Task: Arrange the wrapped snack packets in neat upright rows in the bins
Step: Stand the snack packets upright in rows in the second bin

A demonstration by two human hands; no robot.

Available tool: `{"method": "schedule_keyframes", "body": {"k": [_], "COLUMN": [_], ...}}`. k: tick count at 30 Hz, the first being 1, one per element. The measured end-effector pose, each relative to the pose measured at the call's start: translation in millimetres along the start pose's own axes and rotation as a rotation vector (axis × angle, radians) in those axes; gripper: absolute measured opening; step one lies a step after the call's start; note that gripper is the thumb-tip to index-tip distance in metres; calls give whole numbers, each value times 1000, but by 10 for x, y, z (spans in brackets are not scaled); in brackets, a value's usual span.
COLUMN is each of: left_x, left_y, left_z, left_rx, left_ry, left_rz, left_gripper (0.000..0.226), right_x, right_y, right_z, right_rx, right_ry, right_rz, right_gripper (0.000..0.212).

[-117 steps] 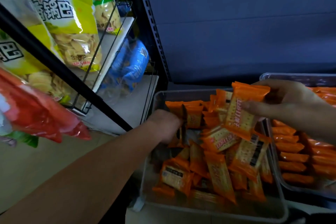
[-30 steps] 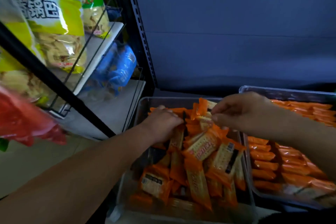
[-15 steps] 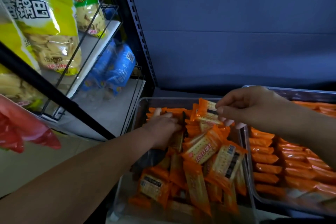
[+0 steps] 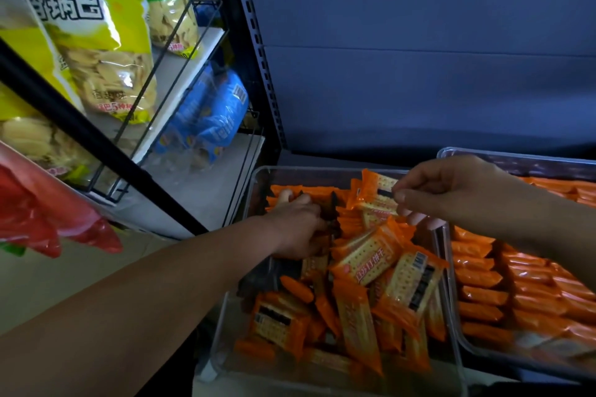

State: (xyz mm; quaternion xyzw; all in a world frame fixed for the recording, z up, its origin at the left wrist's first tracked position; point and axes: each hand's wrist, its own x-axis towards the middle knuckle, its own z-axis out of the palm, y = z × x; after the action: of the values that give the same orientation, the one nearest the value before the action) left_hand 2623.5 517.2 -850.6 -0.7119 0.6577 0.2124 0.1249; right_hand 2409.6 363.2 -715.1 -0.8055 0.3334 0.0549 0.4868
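- 2 clear bins stand side by side. The left bin holds a loose heap of orange packets. The right bin holds rows already packed on edge.
- At the far left of the left bin a short row stands upright. The left hand lies on it, fingertips over the packet tops. Whether it clasps any of them cannot be told; it reads as a brace.
- The right hand pinches 1 packet by its right edge between thumb and forefinger. It holds the packet tilted, just above the far middle of the left bin and right of the row.
- Handling, as a judgement: each packet looks light, with a stiff, flat cracker core inside slick, crinkly film with crimped ends. The film may slide under a loose pinch, and the crackers could snap if squeezed hard across the face.
- The best hold is probably on the 2 long edges or on 1 crimped end, with light pressure.
- The next move likely calls for turning the packet on edge and slipping it against the row while the left hand props that row.
- Risk: the heap leans just near of the row and may slide into the gap.
- Left of the bins, yellow bags and blue bags sit in a wire rack, with a red bag nearer.
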Motion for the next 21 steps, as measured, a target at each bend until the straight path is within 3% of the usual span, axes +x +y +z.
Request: {"method": "schedule_keyframes", "body": {"k": [5, 8, 13, 21], "left_x": [-52, -82, -107, -23], "left_y": [-28, -73, -76, 10], "left_z": [-37, -80, -154, -161], "left_rx": [-167, -257, -152, 17], "left_ry": [41, 180, 428, 548], "left_rz": [-23, -39, -53, -246], "left_gripper": [28, 17, 13, 34], "right_x": [4, -9, -12, 162], "right_y": [5, 4, 41, 227], "right_z": [3, -5, -25, 57], "right_rx": [-7, -1, -86, -292], "right_ry": [-8, -8, 29, 228], "right_rz": [-12, -18, -20, -29], "right_gripper": [10, 11, 8, 12]}}
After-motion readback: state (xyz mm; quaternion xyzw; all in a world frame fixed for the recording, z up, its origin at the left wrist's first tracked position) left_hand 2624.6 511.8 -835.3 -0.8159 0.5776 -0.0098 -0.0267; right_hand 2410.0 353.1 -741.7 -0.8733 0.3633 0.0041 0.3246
